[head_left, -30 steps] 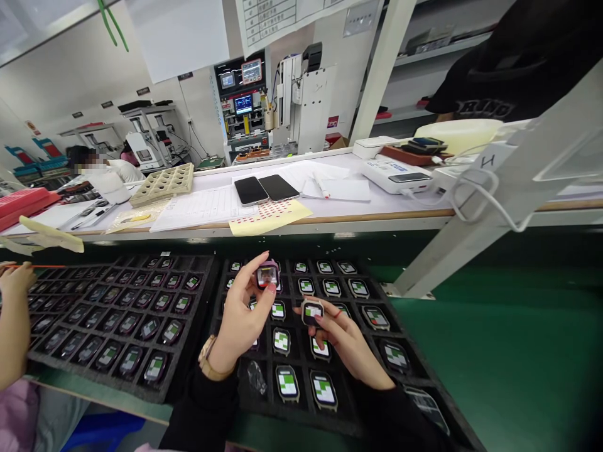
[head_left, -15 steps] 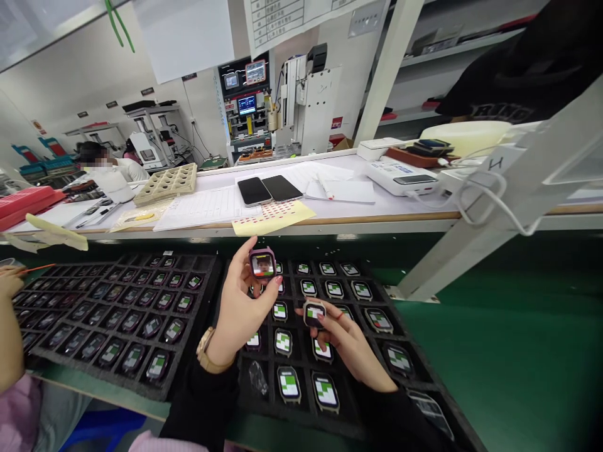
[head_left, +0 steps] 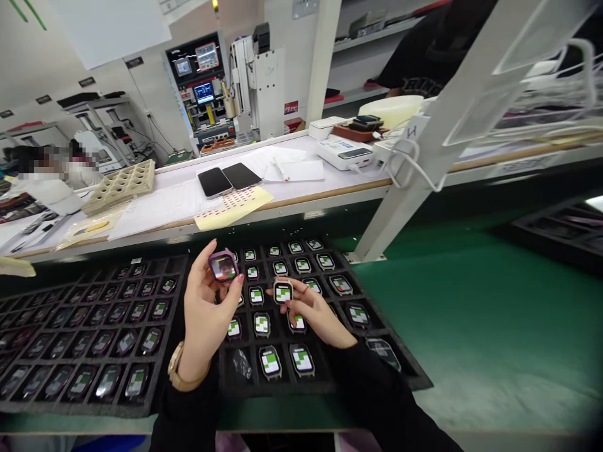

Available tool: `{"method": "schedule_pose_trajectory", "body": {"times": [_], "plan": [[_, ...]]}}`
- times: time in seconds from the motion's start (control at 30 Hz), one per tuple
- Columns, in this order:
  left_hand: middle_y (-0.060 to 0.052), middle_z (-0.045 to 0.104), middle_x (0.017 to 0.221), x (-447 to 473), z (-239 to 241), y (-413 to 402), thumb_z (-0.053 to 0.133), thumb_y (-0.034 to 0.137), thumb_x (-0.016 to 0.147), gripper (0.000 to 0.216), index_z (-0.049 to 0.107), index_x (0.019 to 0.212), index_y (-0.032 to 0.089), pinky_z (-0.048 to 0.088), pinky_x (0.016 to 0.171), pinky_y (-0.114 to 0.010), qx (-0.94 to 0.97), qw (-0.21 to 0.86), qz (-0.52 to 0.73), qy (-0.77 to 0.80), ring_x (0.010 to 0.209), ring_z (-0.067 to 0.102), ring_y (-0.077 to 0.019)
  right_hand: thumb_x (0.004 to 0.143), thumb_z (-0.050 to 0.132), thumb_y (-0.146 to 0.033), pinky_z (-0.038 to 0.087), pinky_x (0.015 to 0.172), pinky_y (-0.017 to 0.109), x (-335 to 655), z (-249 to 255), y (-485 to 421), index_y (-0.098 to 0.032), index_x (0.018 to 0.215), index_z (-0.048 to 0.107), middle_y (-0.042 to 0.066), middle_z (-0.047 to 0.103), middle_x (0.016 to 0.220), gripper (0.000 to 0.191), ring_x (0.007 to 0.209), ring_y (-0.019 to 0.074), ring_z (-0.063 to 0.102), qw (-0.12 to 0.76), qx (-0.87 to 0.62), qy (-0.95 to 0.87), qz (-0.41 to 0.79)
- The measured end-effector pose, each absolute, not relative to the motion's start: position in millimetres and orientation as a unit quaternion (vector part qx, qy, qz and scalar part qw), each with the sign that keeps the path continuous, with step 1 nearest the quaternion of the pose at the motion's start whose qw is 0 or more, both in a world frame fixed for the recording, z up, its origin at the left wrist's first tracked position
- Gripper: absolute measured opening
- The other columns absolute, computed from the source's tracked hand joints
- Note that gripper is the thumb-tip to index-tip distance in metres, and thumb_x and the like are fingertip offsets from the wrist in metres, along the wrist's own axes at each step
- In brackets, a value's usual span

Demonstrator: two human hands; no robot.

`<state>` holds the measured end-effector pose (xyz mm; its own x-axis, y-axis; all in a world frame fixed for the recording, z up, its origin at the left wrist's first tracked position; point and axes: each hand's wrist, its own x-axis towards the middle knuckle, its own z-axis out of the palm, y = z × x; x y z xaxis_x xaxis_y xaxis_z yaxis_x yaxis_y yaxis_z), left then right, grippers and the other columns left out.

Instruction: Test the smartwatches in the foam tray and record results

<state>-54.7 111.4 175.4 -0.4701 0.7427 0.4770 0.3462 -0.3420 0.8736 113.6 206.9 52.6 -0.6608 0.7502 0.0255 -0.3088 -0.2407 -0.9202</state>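
Observation:
My left hand [head_left: 207,307] is closed on a purple-framed smartwatch [head_left: 223,266], held upright between thumb and fingers with its lit screen toward me. In my right hand [head_left: 318,314], thumb and fingers pinch a pale-framed smartwatch [head_left: 283,292] whose screen shows green and white blocks. Both watches are strapless and hang above a black foam tray [head_left: 325,380]. Smartwatches with similar green and white screens sit in the tray's compartments, such as one smartwatch [head_left: 270,362] near the front. A crumpled clear plastic piece [head_left: 242,364] lies in one front compartment. My hands hide part of the tray.
A second foam tray [head_left: 176,314] with many watches lies to the left. Behind, a raised shelf carries two phones [head_left: 215,182], papers, a beige holed tray [head_left: 123,187] and a white device [head_left: 343,152]. A slanted grey post [head_left: 400,194] rises from the green tabletop [head_left: 461,314].
The camera view has turned to the right, so the scene sits further left. Both hands keep hold of their watches; the pale watch's screen now faces me more squarely.

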Motion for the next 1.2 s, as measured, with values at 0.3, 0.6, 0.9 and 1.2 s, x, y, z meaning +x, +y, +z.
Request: {"method": "schedule_pose_trajectory", "body": {"times": [0.3, 0.6, 0.9, 1.2], "plan": [[-0.003, 0.066, 0.106, -48.0, 161.5, 107.6, 0.077, 0.030, 0.082, 0.064, 0.049, 0.139, 0.028, 0.054, 0.080, -0.021, 0.479, 0.197, 0.648, 0.558, 0.091, 0.065, -0.0121, 0.081, 0.076, -0.047, 0.048, 0.046, 0.021, 114.6, 59.2, 204.2, -0.021, 0.129, 0.055, 0.010, 0.067, 0.108, 0.058, 0.070, 0.0145, 0.060, 0.351, -0.230, -0.517, 0.747], [-0.006, 0.065, 0.115, -48.9, 136.9, 106.3, 0.074, 0.029, 0.086, 0.056, 0.050, 0.136, 0.027, 0.054, 0.077, -0.021, 0.474, 0.284, 0.614, 0.564, 0.093, 0.064, -0.0128, 0.095, 0.055, -0.056, 0.056, 0.056, 0.032, 185.7, 58.3, 171.2, -0.020, 0.135, 0.051, 0.003, 0.064, 0.077, 0.054, 0.063, 0.0192, 0.064, 0.281, -0.393, -0.639, 0.598], [-0.008, 0.065, 0.123, -45.6, 143.5, 109.7, 0.070, 0.031, 0.088, 0.053, 0.052, 0.138, 0.028, 0.054, 0.077, -0.026, 0.493, 0.296, 0.592, 0.565, 0.101, 0.064, -0.0184, 0.100, 0.047, -0.047, 0.056, 0.079, 0.046, 211.6, 32.9, 154.3, -0.023, 0.096, 0.071, 0.010, 0.073, 0.102, 0.034, 0.091, 0.0316, 0.071, 0.278, -0.410, -0.821, 0.284], [0.000, 0.071, 0.083, -49.5, 164.0, 100.6, 0.086, 0.031, 0.070, 0.073, 0.059, 0.137, 0.026, 0.049, 0.067, -0.025, 0.497, 0.325, 0.558, 0.580, 0.065, 0.052, -0.0114, 0.095, 0.061, -0.012, 0.055, 0.084, 0.032, 157.1, 129.8, 155.5, -0.027, 0.111, 0.063, 0.003, 0.068, 0.102, 0.022, 0.094, 0.0188, 0.067, 0.507, -0.220, -0.814, 0.178]]}}
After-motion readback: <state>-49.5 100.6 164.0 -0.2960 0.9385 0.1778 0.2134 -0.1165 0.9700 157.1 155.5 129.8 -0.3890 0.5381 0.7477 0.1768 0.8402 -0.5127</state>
